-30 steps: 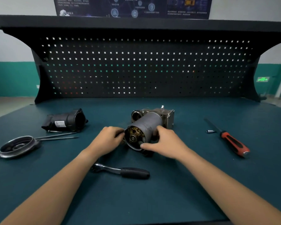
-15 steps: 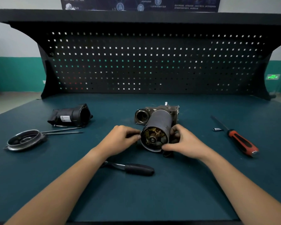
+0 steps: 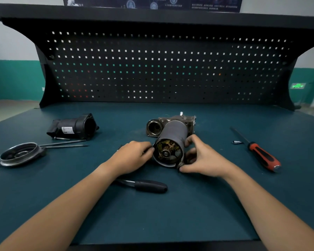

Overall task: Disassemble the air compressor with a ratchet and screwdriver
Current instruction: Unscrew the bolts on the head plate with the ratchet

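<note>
1. While both forearms reach in from the near edge as they did half a second ago, the surface [image 3: 170,220] between them is open room.
2. The ratchet [image 3: 149,186] lies at 7 o'clock from the air compressor [image 3: 174,134]. Its head is now hidden under the left forearm; a second ago it showed.
3. The left grip [image 3: 132,156] pinches the cylinder's open rim at 9 o'clock, fingers narrow. The right grip [image 3: 205,160] curls round the rim from 3 to 5 o'clock, thumb at the low edge. Both hold as before.
4. The air compressor lies mid-surface, its open end now facing 6 o'clock rather than 7.
5. At 3 o'clock, well apart, lies the screwdriver [image 3: 261,154] with a small socket [image 3: 237,142] beside its shaft. At 9 o'clock sit the round end cap [image 3: 19,153] and two long bolts [image 3: 65,144], and at 10 o'clock the black housing [image 3: 72,126]. None has moved.
6. Open surface runs back to the pegboard [image 3: 161,69] at 12 o'clock.
</note>
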The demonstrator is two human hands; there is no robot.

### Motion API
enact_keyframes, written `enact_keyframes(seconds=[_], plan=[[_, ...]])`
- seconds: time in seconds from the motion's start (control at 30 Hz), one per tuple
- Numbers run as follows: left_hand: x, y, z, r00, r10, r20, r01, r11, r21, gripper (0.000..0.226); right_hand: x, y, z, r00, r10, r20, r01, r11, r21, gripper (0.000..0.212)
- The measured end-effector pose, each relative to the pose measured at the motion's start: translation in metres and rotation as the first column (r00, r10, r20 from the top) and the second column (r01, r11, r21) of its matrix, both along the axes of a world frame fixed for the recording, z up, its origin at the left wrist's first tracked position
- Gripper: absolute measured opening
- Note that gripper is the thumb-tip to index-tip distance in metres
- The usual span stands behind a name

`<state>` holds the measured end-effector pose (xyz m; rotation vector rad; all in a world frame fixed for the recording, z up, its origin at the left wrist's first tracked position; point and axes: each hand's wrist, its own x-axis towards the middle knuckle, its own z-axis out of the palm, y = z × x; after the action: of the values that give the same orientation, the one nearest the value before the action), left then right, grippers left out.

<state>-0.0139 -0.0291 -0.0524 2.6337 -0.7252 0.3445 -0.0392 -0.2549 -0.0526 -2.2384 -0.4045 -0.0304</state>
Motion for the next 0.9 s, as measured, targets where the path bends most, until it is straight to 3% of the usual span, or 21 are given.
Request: enact_keyframes(seconds=[0.27, 0.37, 0.47, 0.6, 0.67, 0.73, 0.8, 0.87, 0.9], plan=[[-0.003, 0.003, 0.001, 0.998, 0.03, 0.057, -0.032, 0.999, 0.034, 0.037, -0.003, 0.007, 0.0, 0.999, 0.01, 0.044, -0.011, 0.999, 0.031, 0.051], [0.0, 0.012, 0.004, 0.999, 0.039, -0.026, -0.039, 0.999, 0.022, 0.033, -0.008, 0.019, -0.005, 0.995, -0.041, 0.09, 0.037, 0.998, 0.044, 0.048], [0.0, 0.023, 0.016, 0.989, 0.064, -0.133, -0.073, 0.995, -0.061, 0.012, -0.014, 0.035, -0.014, 0.987, -0.095, 0.129, 0.083, 0.992, 0.094, 0.044], [-0.013, 0.022, 0.022, 0.969, 0.056, -0.24, -0.119, 0.959, -0.256, 0.047, -0.02, 0.053, -0.021, 0.972, -0.139, 0.192, 0.121, 0.987, 0.102, 0.042], [-0.023, 0.012, 0.018, 0.96, 0.094, -0.265, -0.158, 0.959, -0.233, 0.066, -0.021, 0.054, -0.017, 0.981, -0.103, 0.166, 0.093, 0.993, 0.067, 0.041], [-0.031, 0.0, 0.013, 0.959, 0.19, -0.21, -0.218, 0.969, -0.118, 0.083, -0.019, 0.05, -0.009, 0.982, -0.069, 0.177, 0.069, 0.998, 0.009, 0.037], [-0.035, -0.009, 0.015, 0.954, 0.295, -0.053, -0.294, 0.955, 0.029, 0.091, -0.011, 0.043, 0.0, 0.908, -0.18, 0.378, 0.185, 0.982, 0.023, 0.024], [-0.033, -0.016, 0.02, 0.933, 0.348, 0.089, -0.356, 0.93, 0.096, 0.087, 0.003, 0.032, 0.009, 0.734, -0.366, 0.572, 0.341, 0.927, 0.157, 0.014], [-0.032, -0.02, 0.022, 0.925, 0.356, 0.131, -0.371, 0.922, 0.11, 0.082, 0.012, 0.025, 0.012, 0.676, -0.442, 0.59, 0.389, 0.893, 0.225, 0.011]])
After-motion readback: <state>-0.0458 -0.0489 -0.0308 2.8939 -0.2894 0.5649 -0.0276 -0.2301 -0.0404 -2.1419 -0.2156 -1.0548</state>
